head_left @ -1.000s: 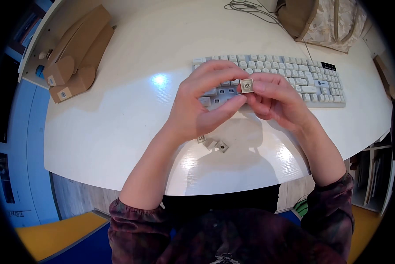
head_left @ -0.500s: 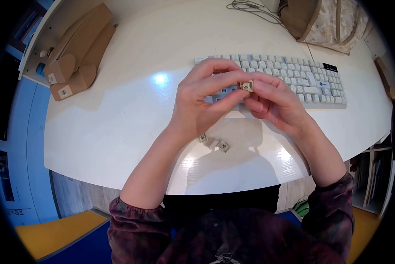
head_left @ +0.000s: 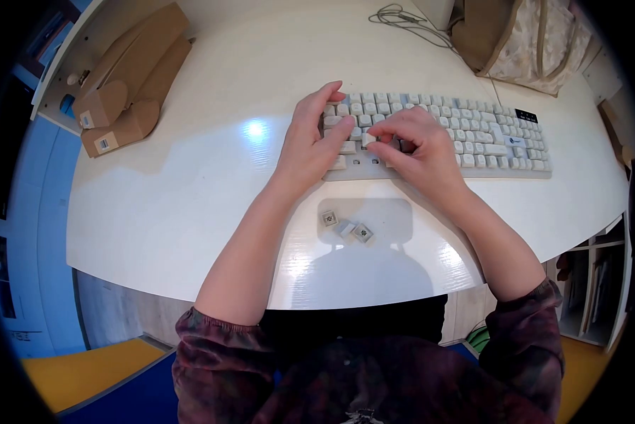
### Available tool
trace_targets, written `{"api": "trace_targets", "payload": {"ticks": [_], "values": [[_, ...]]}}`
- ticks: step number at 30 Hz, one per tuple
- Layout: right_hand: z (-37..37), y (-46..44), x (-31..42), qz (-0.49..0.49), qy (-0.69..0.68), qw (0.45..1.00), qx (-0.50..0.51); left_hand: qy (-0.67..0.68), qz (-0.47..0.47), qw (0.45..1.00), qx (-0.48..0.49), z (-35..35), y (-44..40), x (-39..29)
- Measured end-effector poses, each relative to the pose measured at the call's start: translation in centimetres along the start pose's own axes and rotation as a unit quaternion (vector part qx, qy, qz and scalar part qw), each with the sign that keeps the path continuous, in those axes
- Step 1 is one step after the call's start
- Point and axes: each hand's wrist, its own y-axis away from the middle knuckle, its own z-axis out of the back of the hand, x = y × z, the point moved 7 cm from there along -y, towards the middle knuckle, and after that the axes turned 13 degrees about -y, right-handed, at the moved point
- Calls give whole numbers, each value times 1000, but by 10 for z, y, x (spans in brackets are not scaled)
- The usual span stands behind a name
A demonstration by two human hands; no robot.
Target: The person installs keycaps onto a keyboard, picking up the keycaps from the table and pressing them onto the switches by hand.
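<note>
A white keyboard (head_left: 498,149) lies across the desk under both hands. My right hand (head_left: 425,147) pinches a pale keycap (head_left: 368,139) between thumb and forefinger, over the keyboard's left part. Bare key switches (head_left: 365,162) show in the front rows just below it. At the keyboard's left end rests my left hand (head_left: 305,141), fingers and thumb spread, the thumb lying on the keys. Nearer the front edge are several loose keycaps: one (head_left: 329,218) with its underside up, another (head_left: 362,232) likewise, and a small one (head_left: 347,229) between them.
Brown cardboard pieces (head_left: 130,92) stand at the back left of the white desk (head_left: 162,212). A beige bag (head_left: 526,49) is at the back right, beside a grey cable (head_left: 409,21). Open shelving (head_left: 593,275) stands to the right.
My hands have parted. The right hand has brought the keycap down and left onto the keyboard; the left hand has let go of it and moved to the keyboard's left end.
</note>
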Motion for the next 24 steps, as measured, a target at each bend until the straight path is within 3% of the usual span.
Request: {"api": "trace_targets", "payload": {"ticks": [3, 6, 24], "values": [[-5, 0, 5, 24, 51, 998, 8, 55, 0, 997, 47, -5, 0, 2], [-10, 0, 1, 19, 69, 997, 8, -38, -45, 996, 73, -5, 1, -3], [-10, -1, 3, 34, 67, 997, 32, -52, -48, 995, 64, -7, 3, -7]]}}
